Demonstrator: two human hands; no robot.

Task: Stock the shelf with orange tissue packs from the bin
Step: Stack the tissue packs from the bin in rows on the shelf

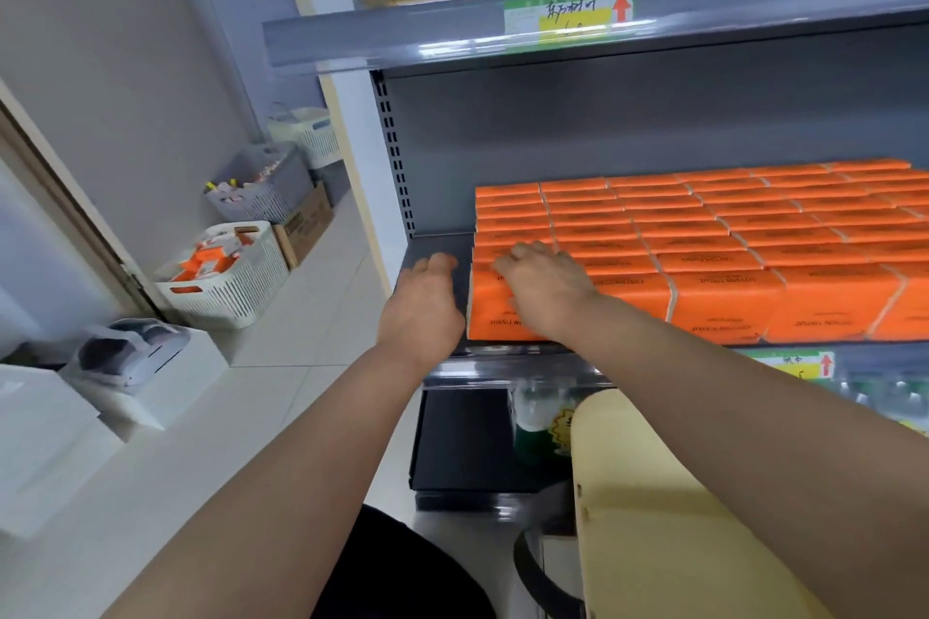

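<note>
Several rows of orange tissue packs (729,236) fill the grey shelf (437,251) from the right almost to its left end. My right hand (545,284) lies flat on top of the front-left pack (490,312), fingers spread. My left hand (427,302) is at the left side of that same pack, over the bare strip of shelf, fingers relaxed; whether it touches the pack I cannot tell. On the floor to the left, a white slatted bin (236,282) holds more orange packs.
A grey basket (266,186), another white basket (311,131) and a cardboard box (306,226) stand along the wall behind the bin. White boxes (146,367) sit at the near left. A yellow container (653,493) is below my right arm. Bottles stand on the lower shelf (879,392).
</note>
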